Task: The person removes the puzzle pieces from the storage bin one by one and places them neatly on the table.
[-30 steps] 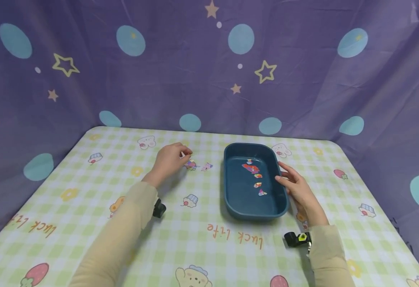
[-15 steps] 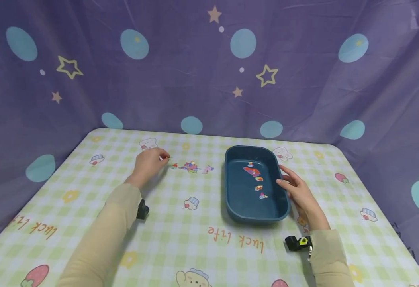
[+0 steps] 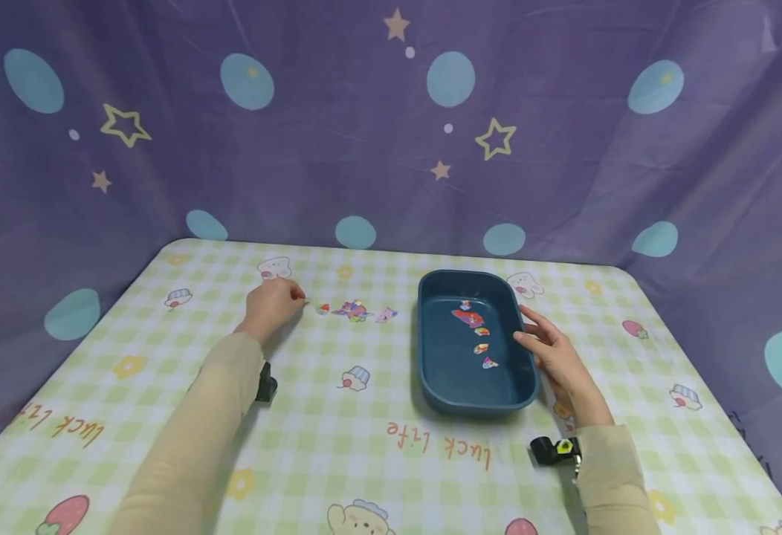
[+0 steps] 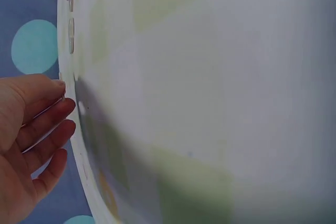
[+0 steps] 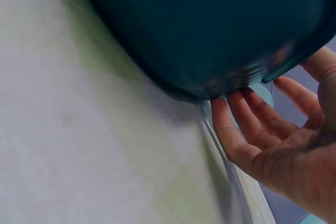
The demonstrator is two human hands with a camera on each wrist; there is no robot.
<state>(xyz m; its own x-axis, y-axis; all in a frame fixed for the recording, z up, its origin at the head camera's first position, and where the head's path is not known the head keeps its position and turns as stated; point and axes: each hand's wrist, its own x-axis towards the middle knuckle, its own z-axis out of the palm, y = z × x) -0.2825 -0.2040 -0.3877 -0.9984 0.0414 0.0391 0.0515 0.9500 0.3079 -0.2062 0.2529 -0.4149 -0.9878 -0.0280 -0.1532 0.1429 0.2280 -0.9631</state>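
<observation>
In the head view, my left hand (image 3: 272,306) is just above the far left of the table. Its thumb and forefinger pinch a small thin piece (image 4: 63,98), seen edge-on and mostly hidden by the fingertips. To the right of that hand lie a small red-and-green flat piece (image 3: 322,309), a cluster of colourful flat pieces (image 3: 353,310) and a pinkish piece (image 3: 386,315). My right hand (image 3: 560,362) holds the right side of a dark blue rectangular tub (image 3: 424,371), thumb at the rim and fingers against the outer wall. Inside the tub are several bright flat pieces, including a larger red one (image 3: 468,318).
A green-and-white checked cloth (image 3: 357,461) with printed cakes, flowers and bears covers the table. Behind it hangs a purple curtain (image 3: 337,178) with stars and blue dots. Black wrist cameras (image 3: 551,450) sit near both sleeves.
My left hand has moved left, away from the cluster, with a small piece in its fingertips, uncovering the red-and-green piece. My right hand stays at the tub.
</observation>
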